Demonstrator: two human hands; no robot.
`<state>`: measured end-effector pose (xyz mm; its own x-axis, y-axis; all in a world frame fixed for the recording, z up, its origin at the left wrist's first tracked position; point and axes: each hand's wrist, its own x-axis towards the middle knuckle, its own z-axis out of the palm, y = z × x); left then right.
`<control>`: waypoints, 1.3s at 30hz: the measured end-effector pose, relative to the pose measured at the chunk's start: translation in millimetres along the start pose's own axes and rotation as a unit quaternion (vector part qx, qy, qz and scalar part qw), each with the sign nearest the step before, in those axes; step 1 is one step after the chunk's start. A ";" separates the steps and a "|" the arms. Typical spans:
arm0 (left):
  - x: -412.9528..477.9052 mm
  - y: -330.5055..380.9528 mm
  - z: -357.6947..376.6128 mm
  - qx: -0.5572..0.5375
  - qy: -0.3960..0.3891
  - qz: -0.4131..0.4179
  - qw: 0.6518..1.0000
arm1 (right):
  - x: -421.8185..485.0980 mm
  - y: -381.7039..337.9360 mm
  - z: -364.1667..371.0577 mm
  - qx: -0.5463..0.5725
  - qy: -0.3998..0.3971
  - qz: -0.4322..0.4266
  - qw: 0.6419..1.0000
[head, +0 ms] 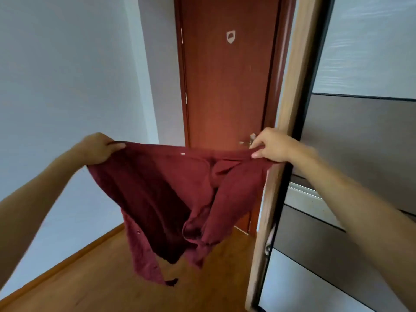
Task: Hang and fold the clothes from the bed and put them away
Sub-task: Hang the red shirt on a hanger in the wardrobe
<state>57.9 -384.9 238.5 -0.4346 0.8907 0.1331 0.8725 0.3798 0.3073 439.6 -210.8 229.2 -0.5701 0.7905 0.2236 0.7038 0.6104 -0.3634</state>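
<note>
1. The left hand (96,147) pinches one top corner of a dark red shirt (171,199), at about 9 o'clock.
2. The right hand (271,145) pinches the other top corner, at about 3 o'clock.
3. The hands are far apart.
4. The shirt hangs in the air above the wooden floor (108,287).
5. A brown door (227,86) stands behind, at 12 o'clock.

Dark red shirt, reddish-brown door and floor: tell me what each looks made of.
The dark red button-up shirt: soft woven cloth, matt, possibly cotton; it drapes and creases freely. The reddish-brown door: wood or wood-look veneer, smooth with a faint sheen where light falls on it. The orange-brown floor: wood or laminate boards, lightly glossy, with faint grain streaks.
</note>
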 end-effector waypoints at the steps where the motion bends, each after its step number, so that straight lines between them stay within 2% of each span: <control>1: 2.2 -4.0 3.1 0.026 0.007 0.008 1.000 | -13.0 28.7 -1.3 -0.008 0.018 0.016 1.000; 4: 5.9 16.5 27.7 0.055 0.041 0.071 0.995 | -39.9 74.6 -9.9 0.048 0.067 -0.010 0.997; 6: 9.3 48.8 41.3 0.060 0.058 0.113 0.990 | -55.6 84.8 -21.0 0.108 0.079 -0.042 0.990; 8: 12.5 75.2 42.8 0.054 0.076 0.140 0.986 | -70.5 87.3 -38.1 0.117 0.084 -0.037 0.989; 12: 14.2 98.4 42.5 0.066 0.105 0.183 0.975 | -99.3 108.1 -56.2 0.114 0.007 -0.037 0.993; 14: 14.2 106.5 42.3 0.060 0.133 0.209 0.967 | -106.4 118.3 -58.4 0.120 0.021 -0.039 0.992; 16: 14.5 110.7 44.0 0.058 0.173 0.236 0.954 | -109.3 132.0 -56.3 0.064 0.023 -0.032 0.997; 19: 16.0 118.0 36.3 0.075 0.200 0.281 0.935 | -106.2 140.2 -58.4 -0.097 -0.049 -0.034 0.993; 20: 19.3 119.2 30.9 0.088 0.208 0.287 0.931 | -104.0 136.4 -63.6 -0.157 -0.043 -0.050 0.985; 21: 28.4 116.5 24.9 0.097 0.225 0.291 0.925 | -101.3 130.0 -71.6 -0.205 0.002 -0.055 0.977; 22: 36.9 110.5 18.9 0.098 0.234 0.274 0.928 | -97.0 126.9 -79.1 -0.214 0.099 -0.059 0.970; 23: 49.1 98.8 18.0 0.092 0.234 0.256 0.934 | -95.1 122.7 -82.2 -0.177 0.226 -0.063 0.956; 24: 56.9 83.8 26.9 0.119 0.207 0.210 0.948 | -95.9 122.4 -77.1 -0.135 0.317 -0.078 0.936; 25: 52.0 75.1 44.0 0.167 0.149 0.176 0.958 | -98.7 121.1 -61.1 -0.125 0.322 -0.092 0.934; 26: 40.8 69.6 64.8 0.238 0.060 0.144 0.959 | -101.7 124.9 -33.7 -0.147 0.226 -0.102 0.957; 27: 28.4 64.9 86.8 0.289 -0.028 0.115 0.950 | -106.7 129.4 0.6 -0.183 0.072 -0.087 0.977; 28: 11.9 64.5 106.1 0.271 -0.100 0.094 0.953 | -114.2 133.4 29.1 -0.197 -0.057 -0.047 0.978; 29: 4.8 60.4 121.3 0.237 -0.124 0.089 0.959 | -116.7 138.1 44.7 -0.183 -0.095 -0.003 0.978; 31: 0.8 61.5 128.8 0.187 -0.125 0.079 0.971 | -101.4 140.9 45.0 -0.146 -0.051 0.025 0.988; 35: 4.7 70.5 118.9 0.097 -0.173 0.028 0.980 | -72.4 123.7 31.4 -0.059 -0.068 0.015 0.996; 37: 1.5 88.0 115.4 -0.012 -0.203 -0.013 0.979 | -62.2 117.3 34.5 -0.043 -0.036 0.027 0.998; 39: -3.9 105.9 114.4 -0.132 -0.250 -0.049 0.958 | -54.3 107.9 36.1 -0.022 -0.002 0.040 0.999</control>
<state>177.5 -319.6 162.8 -0.2928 0.8870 -0.3572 0.7168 0.4508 0.5319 531.2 -189.7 145.3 -0.5136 0.8365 0.1910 0.7650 0.5473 -0.3396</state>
